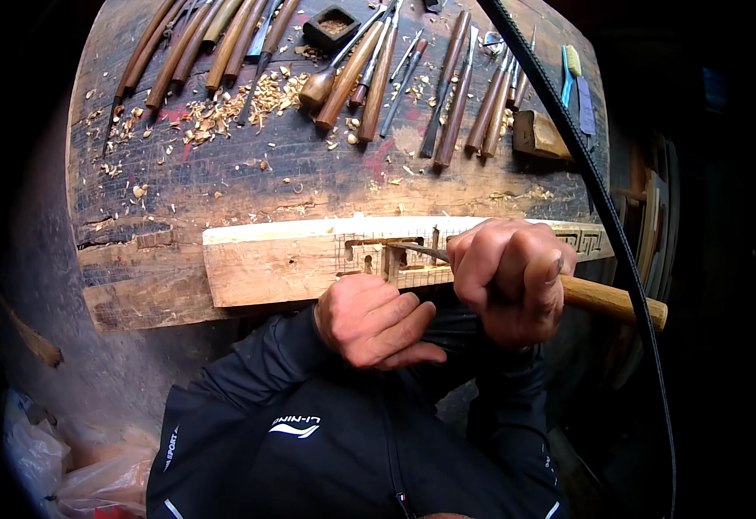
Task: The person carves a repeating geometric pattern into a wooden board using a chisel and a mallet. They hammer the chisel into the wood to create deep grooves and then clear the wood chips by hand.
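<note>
A long pale wooden board [261,270] lies along the bench's near edge. Its face carries a pencilled grid and several cut-out slots and recesses, with a carved key pattern toward the right end. In my right fist [512,277] is a carving chisel [615,301]; its wooden handle sticks out to the right, and its thin metal blade points left, the tip at the gridded part of the board. My left hand [373,322] rests against the board's front edge below the grid, back of the hand up, fingers loosely bent toward the right, nothing visible in them.
Chisels and gouges [352,73] with wooden handles lie in a row across the far side of the bench [162,186]. Wood shavings [274,97] are scattered among them. A small dark square box [330,28], a wooden block [540,136] and a brush [573,62] lie there. A black cord [598,177] hangs on the right.
</note>
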The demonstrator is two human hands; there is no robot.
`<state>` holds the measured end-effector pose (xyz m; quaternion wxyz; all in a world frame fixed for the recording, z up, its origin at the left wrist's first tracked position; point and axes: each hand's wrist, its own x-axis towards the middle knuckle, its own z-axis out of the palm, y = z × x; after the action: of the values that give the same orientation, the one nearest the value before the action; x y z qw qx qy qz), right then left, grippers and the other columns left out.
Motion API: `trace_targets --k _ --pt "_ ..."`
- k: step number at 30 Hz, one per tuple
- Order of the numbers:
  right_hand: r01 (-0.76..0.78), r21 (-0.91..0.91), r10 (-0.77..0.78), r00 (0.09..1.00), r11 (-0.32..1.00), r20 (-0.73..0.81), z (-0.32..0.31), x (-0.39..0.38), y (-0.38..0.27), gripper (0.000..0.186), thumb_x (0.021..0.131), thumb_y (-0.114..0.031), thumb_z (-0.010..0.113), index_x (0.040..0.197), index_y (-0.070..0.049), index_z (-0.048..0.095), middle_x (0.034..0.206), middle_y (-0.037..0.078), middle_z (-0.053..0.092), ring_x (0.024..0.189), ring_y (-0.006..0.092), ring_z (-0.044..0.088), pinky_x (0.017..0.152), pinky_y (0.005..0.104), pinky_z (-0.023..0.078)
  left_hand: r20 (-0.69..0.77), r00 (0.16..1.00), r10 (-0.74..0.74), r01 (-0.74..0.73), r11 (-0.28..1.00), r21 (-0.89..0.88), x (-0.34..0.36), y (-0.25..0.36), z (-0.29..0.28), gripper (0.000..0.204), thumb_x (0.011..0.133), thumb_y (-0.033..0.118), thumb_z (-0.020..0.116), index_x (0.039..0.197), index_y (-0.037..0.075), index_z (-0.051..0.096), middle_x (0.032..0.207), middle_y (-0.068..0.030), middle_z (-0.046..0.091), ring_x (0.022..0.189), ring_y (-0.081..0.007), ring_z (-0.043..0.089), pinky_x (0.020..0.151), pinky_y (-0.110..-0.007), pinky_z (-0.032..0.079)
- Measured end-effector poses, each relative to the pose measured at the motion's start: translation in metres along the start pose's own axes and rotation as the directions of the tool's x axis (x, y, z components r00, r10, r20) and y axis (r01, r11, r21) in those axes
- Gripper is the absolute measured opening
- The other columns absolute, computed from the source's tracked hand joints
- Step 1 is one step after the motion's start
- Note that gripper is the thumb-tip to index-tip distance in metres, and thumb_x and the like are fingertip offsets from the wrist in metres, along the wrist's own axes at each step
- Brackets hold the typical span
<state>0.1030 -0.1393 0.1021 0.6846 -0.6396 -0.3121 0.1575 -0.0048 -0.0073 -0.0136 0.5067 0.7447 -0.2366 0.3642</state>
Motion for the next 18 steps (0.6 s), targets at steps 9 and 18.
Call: trace_targets --k 9,18 --pt "-0.001 -0.128 0.009 0.998 0.992 0.058 0.017 0.006 -0.002 0.069 0.119 -0.049 0.051 0.063 -0.011 0.038 0.05 0.007 0.052 0.041 0.0174 0.046 0.043 0.0347 0.038 0.027 1.0 0.002 -0.001 1.0 -0.023 -0.001 -0.001 -0.004 0.043 0.081 0.031 0.096 0.099 -0.004 0.078 0.08 -0.0083 0.069 0.057 -0.0175 0.061 0.048 -0.032 0.045" --pt "0.131 -0.442 -0.206 0.97 0.887 -0.126 0.03 -0.016 0.005 0.068 0.123 -0.046 0.037 0.067 -0.009 0.045 0.053 0.004 0.056 0.041 0.0159 0.049 0.042 0.0331 0.035 -0.011 1.0 0.009 -0.01 1.0 -0.01 0.004 0.0 -0.003 0.031 0.086 0.007 0.088 0.112 -0.006 0.078 0.077 -0.0075 0.068 0.054 -0.0175 0.062 0.048 -0.032 0.047"
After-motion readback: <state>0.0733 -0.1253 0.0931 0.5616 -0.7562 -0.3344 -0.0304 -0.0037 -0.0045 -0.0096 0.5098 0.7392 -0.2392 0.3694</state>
